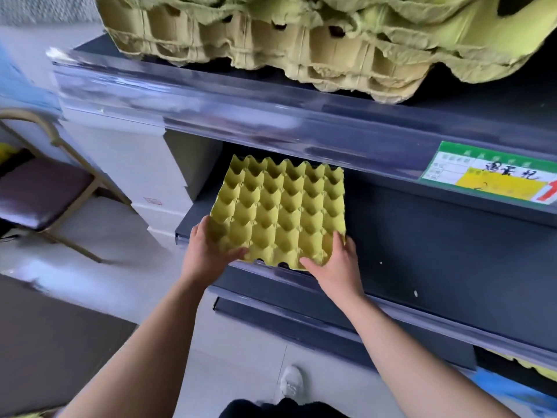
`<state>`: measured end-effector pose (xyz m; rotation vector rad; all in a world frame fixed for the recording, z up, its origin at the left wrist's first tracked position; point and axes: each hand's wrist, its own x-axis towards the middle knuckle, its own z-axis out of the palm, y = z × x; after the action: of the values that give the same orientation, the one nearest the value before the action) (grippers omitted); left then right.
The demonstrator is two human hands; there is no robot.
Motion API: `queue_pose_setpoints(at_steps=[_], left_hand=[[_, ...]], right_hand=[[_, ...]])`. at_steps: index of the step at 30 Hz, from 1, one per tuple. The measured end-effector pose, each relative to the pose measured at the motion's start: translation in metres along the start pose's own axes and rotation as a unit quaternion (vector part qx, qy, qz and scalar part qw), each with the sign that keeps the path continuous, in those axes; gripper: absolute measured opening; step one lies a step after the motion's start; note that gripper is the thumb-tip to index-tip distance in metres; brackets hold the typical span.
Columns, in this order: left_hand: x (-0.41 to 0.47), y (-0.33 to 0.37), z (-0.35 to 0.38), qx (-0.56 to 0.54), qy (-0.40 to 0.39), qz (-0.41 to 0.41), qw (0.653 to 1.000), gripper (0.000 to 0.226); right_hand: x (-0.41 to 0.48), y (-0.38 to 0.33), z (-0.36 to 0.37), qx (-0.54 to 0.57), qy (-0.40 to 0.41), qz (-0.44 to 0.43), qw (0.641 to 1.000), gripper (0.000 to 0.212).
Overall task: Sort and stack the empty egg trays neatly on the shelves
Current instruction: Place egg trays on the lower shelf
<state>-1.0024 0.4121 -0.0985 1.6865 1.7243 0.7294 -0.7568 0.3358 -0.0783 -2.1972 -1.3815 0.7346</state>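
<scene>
Left hand: the left hand (208,251) comes up from the lower left of the frame, forearm bare and stretched forward. The thumb lies across the top of the near left corner and the fingers run up the left edge.
Left grip: clamped on the egg tray (280,212) at that corner.
Right hand: the right hand (334,267) reaches in from the lower right, wrist low. The thumb points left along the near edge and the fingers go up the right edge.
Right grip: grasping the tray's near right corner.
Egg tray: 1 yellow-green tray, cups up, at centre frame on the left end of the middle shelf (422,236). Whether it sits flat or hangs just above the shelf, I cannot tell.
Edges: the tray's near edge pokes out over the shelf's front lip, and its far edge runs under the top shelf (211,95).
Open room: there is bare dark shelf to the right of the tray, all the way to the right side of the frame.
Above: a stack of trays (271,40) fills the top of the frame, its front overhanging the top shelf's clear strip.
Label: a green and yellow price label (491,173) sits on that strip at the right.
Left side: white boxes (144,164) stand just beside the shelving, with a chair (39,191) at the far left.
Below: 1 white shoe (291,384) shows on the floor at bottom centre.
</scene>
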Motion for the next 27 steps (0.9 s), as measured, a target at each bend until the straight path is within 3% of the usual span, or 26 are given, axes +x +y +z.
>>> queue_pose_setpoints(at_steps=[13, 17, 22, 27], left_hand=[[0.052, -0.026, -0.008, 0.056, -0.073, -0.015, 0.996, 0.071], [0.056, -0.030, -0.017, 0.114, -0.103, -0.013, 0.988, 0.083], [0.045, -0.019, -0.026, 0.211, -0.082, 0.094, 0.970, 0.085], [0.011, 0.026, -0.018, 0.246, -0.128, 0.222, 0.935, 0.066]], right_hand=[[0.020, -0.022, 0.032, -0.047, -0.047, 0.042, 0.997, 0.098], [0.013, -0.033, 0.038, -0.075, -0.032, 0.059, 0.995, 0.092], [-0.015, -0.039, 0.029, -0.091, 0.067, 0.034, 0.993, 0.069], [-0.062, -0.024, 0.006, -0.151, 0.168, -0.008, 0.974, 0.054]])
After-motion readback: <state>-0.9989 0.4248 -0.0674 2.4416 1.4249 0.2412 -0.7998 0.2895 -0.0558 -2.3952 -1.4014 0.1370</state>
